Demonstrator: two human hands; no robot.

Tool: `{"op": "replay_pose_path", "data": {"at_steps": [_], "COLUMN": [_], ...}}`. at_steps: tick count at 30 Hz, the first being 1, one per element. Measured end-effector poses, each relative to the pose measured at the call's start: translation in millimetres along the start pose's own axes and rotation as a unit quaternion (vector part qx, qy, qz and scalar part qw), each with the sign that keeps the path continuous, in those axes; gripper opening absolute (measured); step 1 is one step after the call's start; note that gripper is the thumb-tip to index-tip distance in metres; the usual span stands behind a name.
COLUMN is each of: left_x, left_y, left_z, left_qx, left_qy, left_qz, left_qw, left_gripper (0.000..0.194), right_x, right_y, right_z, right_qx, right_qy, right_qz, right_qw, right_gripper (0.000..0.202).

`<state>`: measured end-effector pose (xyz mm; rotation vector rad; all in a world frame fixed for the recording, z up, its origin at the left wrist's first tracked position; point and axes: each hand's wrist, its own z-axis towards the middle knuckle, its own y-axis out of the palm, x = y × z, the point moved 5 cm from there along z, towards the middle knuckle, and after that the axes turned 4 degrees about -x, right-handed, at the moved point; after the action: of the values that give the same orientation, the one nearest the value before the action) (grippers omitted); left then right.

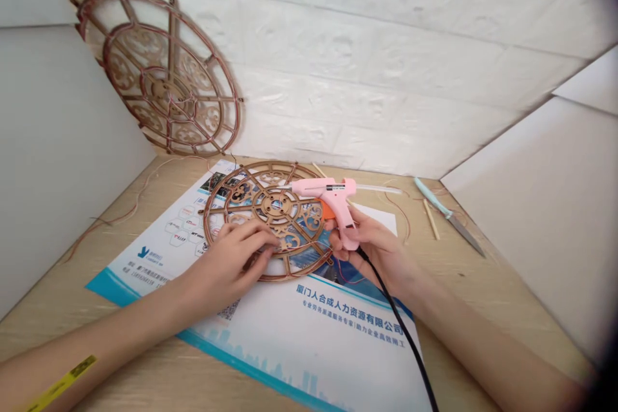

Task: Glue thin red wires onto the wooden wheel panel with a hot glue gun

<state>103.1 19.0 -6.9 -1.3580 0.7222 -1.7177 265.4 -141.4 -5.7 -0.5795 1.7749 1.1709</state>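
My right hand (371,238) is wrapped round the grip of a pink hot glue gun (340,192), which has an orange trigger and a clear glue stick at its back. Its nozzle points left over a round brown openwork wooden panel (276,207) lying on a printed sheet. My left hand (244,251) rests on the panel's near side, fingers bent together on a thin pinkish wire (302,246) that runs along the ring toward my right hand. The left fingertips partly hide the wire. A black cord (393,302) hangs from the glue gun's grip.
A second round panel (168,87) leans on the white brick-patterned wall at the left. At right lie a knife with a light-blue handle (432,196) and a short pale stick (431,219). Loose wire (138,203) trails at left. Beneath the panel is a printed sheet (270,341).
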Motion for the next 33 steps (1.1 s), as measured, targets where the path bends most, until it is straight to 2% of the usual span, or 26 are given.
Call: {"op": "replay_pose_path", "data": {"at_steps": [5,11,17,21,25,33], "left_x": [0,1,1,2,5,15], "left_y": [4.5,1.7,-4.8,-11.0,-14.6,-6.2], "left_z": [-4,-6,-5,-2,-1,-5], "left_qx": [0.013,0.013,0.025,0.047,0.037,-0.005], "left_qy": [0.008,0.019,0.040,0.025,0.030,0.121], "left_qz": [0.009,0.028,0.054,0.056,0.052,0.057], "left_qw": [1.000,0.999,0.997,0.997,0.997,0.991], "left_gripper": [0.025,0.026,0.021,0.018,0.016,0.019], "right_x": [14,22,7,-2,-6,-13], "right_y": [-5,-8,-11,-15,-16,-22], "right_z": [0,4,0,-3,-5,-5], "right_qx": [-0.012,0.000,0.062,0.099,0.123,0.167], "right_qy": [0.015,0.029,0.001,-0.015,-0.025,-0.051], "right_qz": [0.006,0.002,-0.007,-0.025,-0.058,-0.109], "right_qw": [1.000,1.000,0.998,0.995,0.990,0.979], "right_gripper": [0.026,0.032,0.047,0.037,0.036,0.040]}}
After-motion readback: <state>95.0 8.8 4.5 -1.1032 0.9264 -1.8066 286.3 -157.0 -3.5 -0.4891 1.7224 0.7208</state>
